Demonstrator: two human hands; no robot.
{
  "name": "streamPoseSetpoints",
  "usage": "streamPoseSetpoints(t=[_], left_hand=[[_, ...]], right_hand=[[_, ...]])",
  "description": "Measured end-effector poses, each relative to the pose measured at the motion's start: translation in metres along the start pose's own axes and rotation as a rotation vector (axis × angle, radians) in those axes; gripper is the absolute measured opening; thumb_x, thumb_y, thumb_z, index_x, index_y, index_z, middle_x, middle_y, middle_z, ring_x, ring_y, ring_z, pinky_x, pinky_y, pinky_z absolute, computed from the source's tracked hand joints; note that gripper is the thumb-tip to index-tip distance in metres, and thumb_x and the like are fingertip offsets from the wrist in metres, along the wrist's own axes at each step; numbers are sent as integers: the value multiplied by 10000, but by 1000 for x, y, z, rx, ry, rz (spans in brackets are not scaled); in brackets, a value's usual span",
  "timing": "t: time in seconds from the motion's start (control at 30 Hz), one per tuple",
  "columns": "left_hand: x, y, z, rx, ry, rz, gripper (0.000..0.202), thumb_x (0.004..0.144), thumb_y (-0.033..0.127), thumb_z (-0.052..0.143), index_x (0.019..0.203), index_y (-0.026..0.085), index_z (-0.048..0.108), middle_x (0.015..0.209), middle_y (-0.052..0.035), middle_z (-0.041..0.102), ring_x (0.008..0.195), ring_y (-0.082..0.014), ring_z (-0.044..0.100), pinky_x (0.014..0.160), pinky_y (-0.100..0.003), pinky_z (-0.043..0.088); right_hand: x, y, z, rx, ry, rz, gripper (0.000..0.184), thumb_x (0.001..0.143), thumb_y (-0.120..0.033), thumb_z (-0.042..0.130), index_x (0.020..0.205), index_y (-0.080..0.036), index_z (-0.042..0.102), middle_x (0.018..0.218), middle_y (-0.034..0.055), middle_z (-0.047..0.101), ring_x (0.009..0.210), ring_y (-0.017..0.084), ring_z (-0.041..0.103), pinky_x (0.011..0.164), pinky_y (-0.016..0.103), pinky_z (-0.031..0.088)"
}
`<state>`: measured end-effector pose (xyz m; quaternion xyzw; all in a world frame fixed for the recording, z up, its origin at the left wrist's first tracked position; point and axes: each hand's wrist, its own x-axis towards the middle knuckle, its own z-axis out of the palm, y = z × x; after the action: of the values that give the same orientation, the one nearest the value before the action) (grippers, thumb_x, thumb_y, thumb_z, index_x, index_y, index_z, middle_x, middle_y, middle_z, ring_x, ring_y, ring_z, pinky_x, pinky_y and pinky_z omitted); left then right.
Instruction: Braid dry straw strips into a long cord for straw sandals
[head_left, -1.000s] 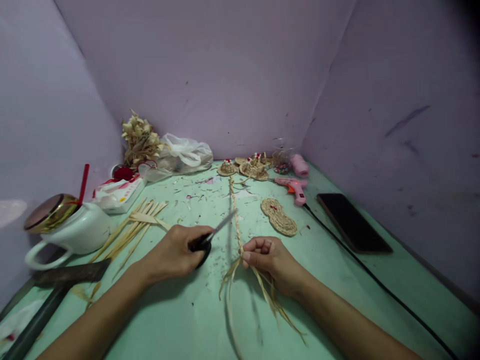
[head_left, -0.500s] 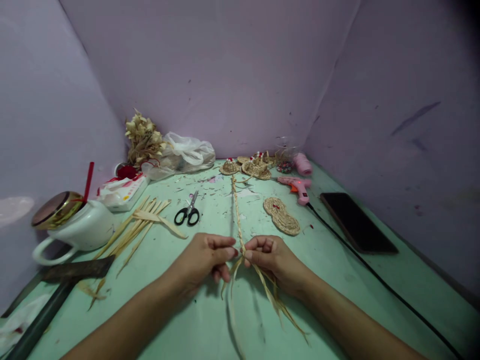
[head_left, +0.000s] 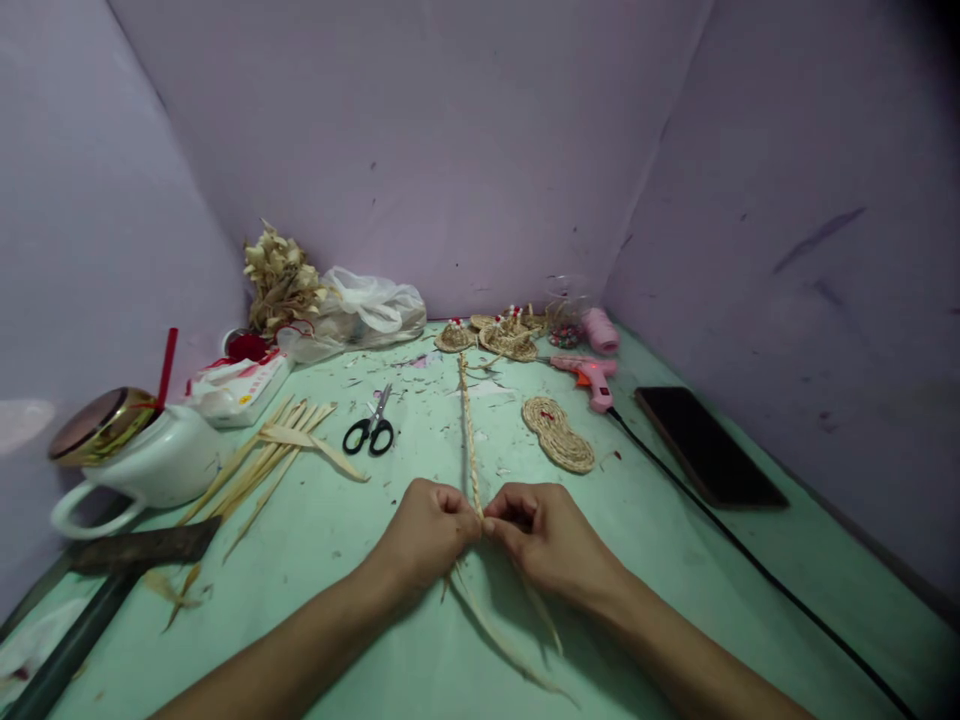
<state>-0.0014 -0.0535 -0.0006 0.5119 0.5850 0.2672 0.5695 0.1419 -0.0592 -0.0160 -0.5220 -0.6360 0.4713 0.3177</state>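
Note:
A thin braid (head_left: 470, 440) of pale dried plant strips runs from the back of the table straight toward me. At its near end my left hand (head_left: 435, 530) pinches the strands from the left. My right hand (head_left: 546, 538) pinches them from the right, fingertips almost touching the left ones. Loose strips (head_left: 499, 635) trail below both hands onto the green table (head_left: 360, 650). Just where the strands cross is hidden by the fingers. A flat woven sole-shaped piece (head_left: 557, 435) lies to the right of the braid.
Black-handled scissors (head_left: 369, 432) and a bundle of dry strips (head_left: 262, 460) lie left. A pink glue gun (head_left: 592, 375), its black cable (head_left: 720, 535) and a dark phone (head_left: 709, 445) are right. A white mug (head_left: 169, 460) and a hammer-like tool (head_left: 142, 545) stand far left; woven ornaments (head_left: 506, 340) sit behind.
Both hands have closed in together at the braid's end, and the left fingers have curled tighter. The loose strips hang differently. The whole view has shifted slightly.

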Motion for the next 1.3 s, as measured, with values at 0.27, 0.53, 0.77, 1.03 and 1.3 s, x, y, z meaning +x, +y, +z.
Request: streamPoseSetpoints(t=[0.27,0.53,0.77,1.03,1.3], left_hand=[[-2,-2,6,72,47,40,89,519,148,452,434,129,471,384,50,358,411,-49,284,396,-192,200],[-5,0,2,-128,-25,-46,110,508,167,458,403,140,474,303,47,366,266,-42,248,313,-194,135],[-6,0,-4,-73,-14,-18,46,498,137,505,455,123,505,344,61,382,333,-28,278,351,-170,192],[-7,4,-4,-105,-35,-39,79,522,193,546,506,117,535,361,54,410,328,-26,265,364,-181,199],[-5,2,-7,-4,-106,-15,107,562,211,535,497,128,515,358,54,392,324,-35,274,360,-186,194]], right_hand=[[-13,-13,-4,-290,20,70,141,659,-232,522,600,-148,618,523,42,601,452,111,468,417,214,270],[-26,-17,4,-466,-45,-213,189,681,-164,439,569,-153,591,520,29,563,461,91,408,450,223,230],[-24,-21,-4,-391,-152,-144,193,698,-236,484,585,-157,619,512,13,562,464,95,419,460,222,249],[-1,-15,-8,521,-106,271,237,592,-362,618,663,-148,547,560,11,549,508,105,495,522,241,381],[0,-6,5,334,-60,302,131,563,-200,642,552,-117,541,404,-59,402,368,21,272,378,182,179]])
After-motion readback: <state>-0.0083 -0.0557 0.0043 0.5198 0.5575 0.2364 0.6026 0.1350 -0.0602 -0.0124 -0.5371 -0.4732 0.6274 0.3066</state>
